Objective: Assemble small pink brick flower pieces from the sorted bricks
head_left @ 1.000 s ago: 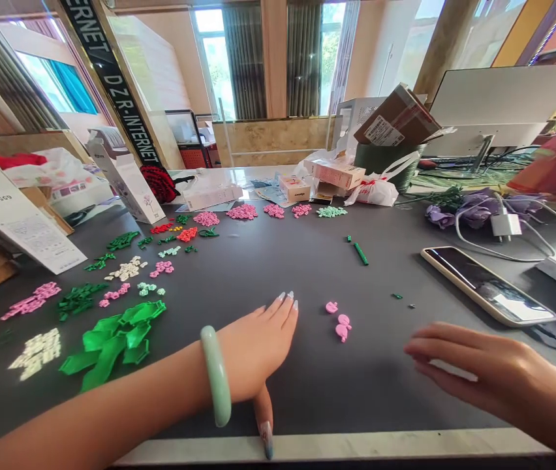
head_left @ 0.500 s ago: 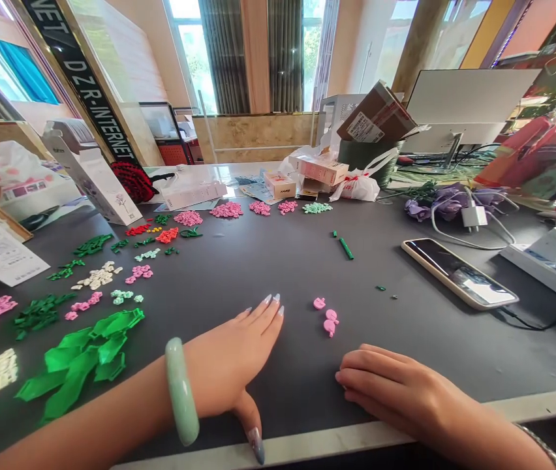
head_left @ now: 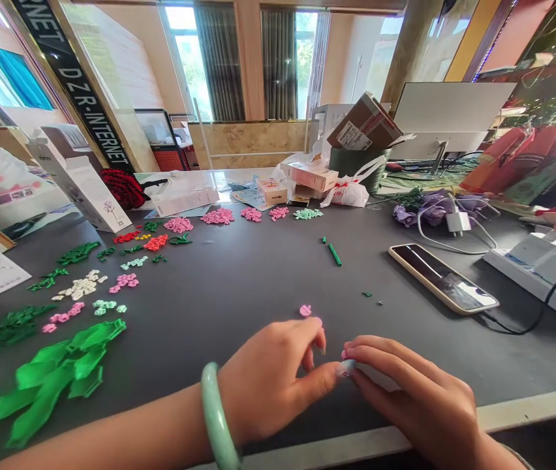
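My left hand (head_left: 278,369), with a pale green bangle (head_left: 219,414) at the wrist, is over the front middle of the table. Its fingers curl downward, apart from the outstretched thumb, whose tip meets my right fingertips. A small pink piece (head_left: 305,311) lies just beyond the left knuckles. Another bit of pink shows at the left index finger, mostly hidden. My right hand (head_left: 412,385) rests near the front edge, fingers pressed together and bent toward the thumb. A hint of pink shows at its fingertips; what they hold, if anything, I cannot make out.
Green leaf pieces (head_left: 62,372) and cream pieces (head_left: 81,285) lie left, among several small coloured piles. Further back are pink piles (head_left: 218,215) and mint pieces (head_left: 308,213). A green stick (head_left: 335,254) lies mid-table. On the right are a phone (head_left: 444,277) and a charger (head_left: 458,222).
My left hand has moved right from lying flat and spread; its fingers are now curled over the pink pieces, thumb touching my right fingertips. My right hand has lifted slightly. The view has shifted a little.
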Available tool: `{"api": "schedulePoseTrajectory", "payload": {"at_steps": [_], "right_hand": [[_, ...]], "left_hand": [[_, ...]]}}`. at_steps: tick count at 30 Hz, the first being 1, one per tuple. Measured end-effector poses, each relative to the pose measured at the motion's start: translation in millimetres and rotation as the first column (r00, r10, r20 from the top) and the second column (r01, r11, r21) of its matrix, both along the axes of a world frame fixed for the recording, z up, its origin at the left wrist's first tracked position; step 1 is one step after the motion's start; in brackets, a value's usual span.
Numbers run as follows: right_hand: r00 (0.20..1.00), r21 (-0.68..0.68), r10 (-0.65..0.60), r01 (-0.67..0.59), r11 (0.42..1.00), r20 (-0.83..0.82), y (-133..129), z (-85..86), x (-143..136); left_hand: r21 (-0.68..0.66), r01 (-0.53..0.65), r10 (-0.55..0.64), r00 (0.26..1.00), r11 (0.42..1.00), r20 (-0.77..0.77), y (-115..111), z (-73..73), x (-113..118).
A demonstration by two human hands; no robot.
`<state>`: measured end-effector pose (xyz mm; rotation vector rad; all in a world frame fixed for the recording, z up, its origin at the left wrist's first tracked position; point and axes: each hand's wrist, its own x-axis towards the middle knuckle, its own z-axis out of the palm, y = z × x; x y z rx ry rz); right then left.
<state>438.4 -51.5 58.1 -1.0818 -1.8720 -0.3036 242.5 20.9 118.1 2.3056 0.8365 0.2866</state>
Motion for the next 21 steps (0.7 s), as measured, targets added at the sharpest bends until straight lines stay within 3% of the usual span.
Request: {"api": "schedulePoseTrajectory", "payload": {"at_steps": [4,8,15,21], "right_hand": [[0.997,-0.002,0.039,-0.04,0.999,-0.06,1.7,8.6,-1.4],[0.991,-0.042,0.084,-0.089,0.995,-0.105,2.1,7.5,0.5],[0.967,-0.161,0.224,-0.241,0.957,-0.119,-1.0,6.8,4.0],[0.943,-0.2,0.246,-0.291,0.935,-0.225,-3.4,9.7,4.0]], "left_hand": [[-0.07,0.081,-0.083,0.996,0.994,-0.027,-0.2,-7.3,17.0],[-0.059,0.135,-0.129,0.988,0.989,0.086,-3.0,-16.3,20.4],[-0.233,0.226,-0.13,0.921,0.946,0.366,-10.5,-21.8,15.8],[-0.365,0.222,-0.053,0.906,0.904,0.419,-11.8,-28.2,16.2]]}}
